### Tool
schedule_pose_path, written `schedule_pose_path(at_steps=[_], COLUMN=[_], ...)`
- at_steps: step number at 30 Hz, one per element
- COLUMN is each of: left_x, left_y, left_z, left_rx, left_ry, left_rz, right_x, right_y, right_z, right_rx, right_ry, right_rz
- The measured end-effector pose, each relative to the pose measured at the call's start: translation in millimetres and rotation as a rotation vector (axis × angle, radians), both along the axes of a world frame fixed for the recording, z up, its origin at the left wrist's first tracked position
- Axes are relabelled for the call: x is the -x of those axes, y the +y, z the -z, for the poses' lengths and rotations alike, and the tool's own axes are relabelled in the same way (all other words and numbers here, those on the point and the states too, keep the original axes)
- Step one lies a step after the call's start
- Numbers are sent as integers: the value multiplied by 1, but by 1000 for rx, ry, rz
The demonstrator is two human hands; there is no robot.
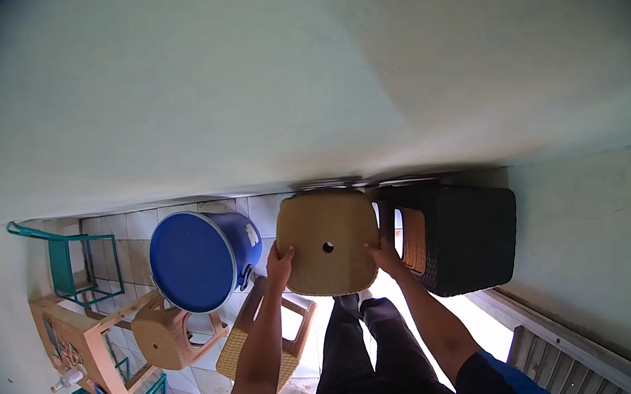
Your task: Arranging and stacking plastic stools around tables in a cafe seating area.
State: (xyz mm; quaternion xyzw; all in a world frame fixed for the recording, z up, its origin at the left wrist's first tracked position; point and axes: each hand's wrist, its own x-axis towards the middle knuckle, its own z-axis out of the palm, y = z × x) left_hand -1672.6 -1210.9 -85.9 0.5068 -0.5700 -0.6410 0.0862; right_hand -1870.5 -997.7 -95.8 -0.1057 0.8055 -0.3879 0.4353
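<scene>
I hold a tan plastic stool (326, 232) by its square seat, which has a small round hole in the middle. My left hand (280, 264) grips the seat's left edge. My right hand (383, 253) grips its right edge. The stool sits close against a pale wall, above my dark trousers. Another tan stool (269, 337) lies on its side under my left forearm.
A blue lidded barrel (198, 259) stands left of the held stool. A dark woven stool (461, 235) stands right of it. Further left are a third tan stool (167, 336), a wooden table (80, 340) and teal metal chairs (73, 266). The floor is tiled.
</scene>
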Motion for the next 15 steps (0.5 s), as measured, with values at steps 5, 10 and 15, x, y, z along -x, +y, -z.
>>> schedule_pose_path(at_steps=[5, 10, 15], left_x=[-18, -12, -49], left_y=[-7, 0, -9], left_z=[-7, 22, 28], left_rx=[117, 17, 185], left_ry=[-91, -76, -268], left_rz=[68, 126, 175], right_x=[-20, -26, -56], right_y=[-5, 10, -40], right_z=[6, 37, 3], right_rx=[141, 145, 62], right_ry=[-129, -75, -102], right_rz=[-56, 106, 71])
